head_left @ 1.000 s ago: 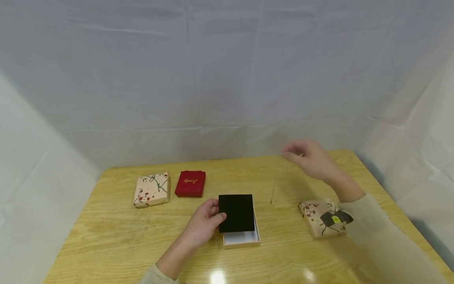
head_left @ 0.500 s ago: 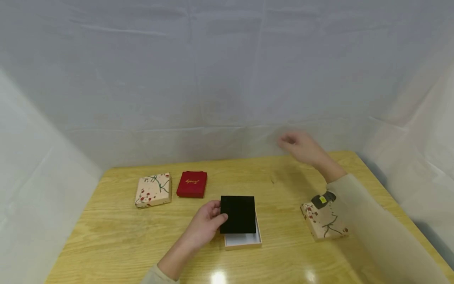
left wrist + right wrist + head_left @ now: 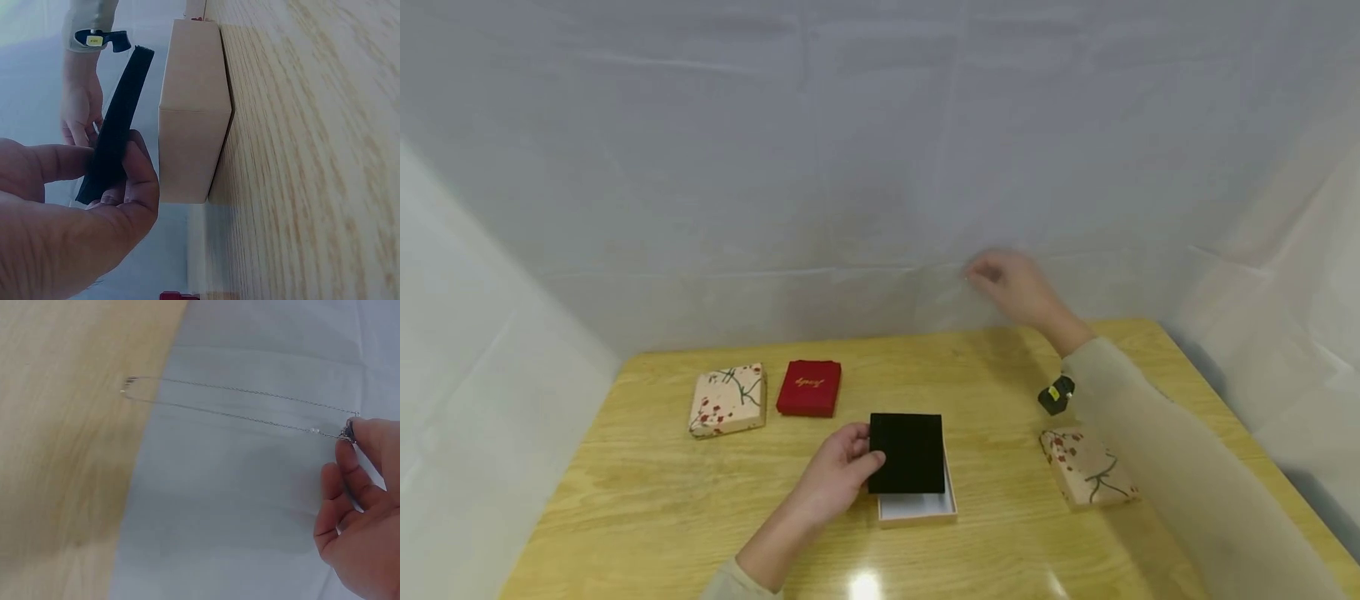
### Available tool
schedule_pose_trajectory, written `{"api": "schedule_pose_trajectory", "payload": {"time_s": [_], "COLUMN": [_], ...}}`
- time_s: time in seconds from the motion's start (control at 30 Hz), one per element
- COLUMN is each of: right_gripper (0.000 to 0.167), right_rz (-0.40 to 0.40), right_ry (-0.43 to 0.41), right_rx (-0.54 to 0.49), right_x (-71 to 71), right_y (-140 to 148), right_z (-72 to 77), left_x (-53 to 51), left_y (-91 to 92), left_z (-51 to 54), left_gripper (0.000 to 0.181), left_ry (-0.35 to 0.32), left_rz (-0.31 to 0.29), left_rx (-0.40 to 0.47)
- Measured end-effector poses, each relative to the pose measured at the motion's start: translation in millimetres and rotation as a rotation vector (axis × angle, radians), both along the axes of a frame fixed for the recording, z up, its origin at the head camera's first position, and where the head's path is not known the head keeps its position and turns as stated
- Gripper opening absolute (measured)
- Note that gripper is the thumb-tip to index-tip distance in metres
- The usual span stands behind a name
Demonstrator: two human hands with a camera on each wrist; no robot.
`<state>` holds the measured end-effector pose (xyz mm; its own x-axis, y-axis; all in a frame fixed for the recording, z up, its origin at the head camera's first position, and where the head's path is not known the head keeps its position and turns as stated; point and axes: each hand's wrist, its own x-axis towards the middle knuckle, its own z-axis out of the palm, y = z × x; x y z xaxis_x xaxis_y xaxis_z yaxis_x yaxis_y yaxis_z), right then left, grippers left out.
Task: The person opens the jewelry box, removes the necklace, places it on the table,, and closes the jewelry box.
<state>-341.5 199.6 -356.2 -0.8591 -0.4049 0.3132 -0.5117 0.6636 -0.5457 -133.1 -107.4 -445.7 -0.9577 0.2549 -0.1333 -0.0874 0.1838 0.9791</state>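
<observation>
Head view: pinching the pad by one edge in the left hand, just over the open box. Right wrist view: dangling the necklace, pinched in the right hand, well away from the pad. Looks like readying both; probably calls for steady, tangle-free handling. Spot the red box and flowered box leftward, other flowered box by the right sleeve. In the way: just that pad, screening most of the open box.

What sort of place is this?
Probably a makeshift recording booth: pale, creased sheeting hangs on three sides of a yellowish wooden table; there's also a black, yellow-labelled wrist device.
</observation>
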Motion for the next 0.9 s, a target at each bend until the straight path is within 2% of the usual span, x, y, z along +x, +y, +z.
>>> {"api": "schedule_pose_trajectory", "payload": {"time_s": [0.13,0.33,0.67,0.9], "right_gripper": [0.023,0.024,0.019,0.018], "right_rz": [0.011,0.055,0.139,0.218], "right_ry": [0.011,-0.069,-0.219,-0.243], "right_rx": [0.037,0.091,0.134,0.173], "right_x": [2.1,5.5,18.5,24.9], "right_y": [3,9,13,14], "right_z": [-8.6,-28.4,-51.5,-64.3], "left_x": [-0.5,-1.5,-2.6,-1.8], "left_y": [1.4,2.4,2.8,2.2], "left_z": [1.4,3.3,1.5,2.2], "left_gripper": [0.056,0.055,0.054,0.053], "left_ry": [0.001,0.001,0.006,0.0], "left_rz": [-0.003,-0.004,-0.003,0.002], "left_rx": [-0.011,-0.018,-0.022,-0.008]}}
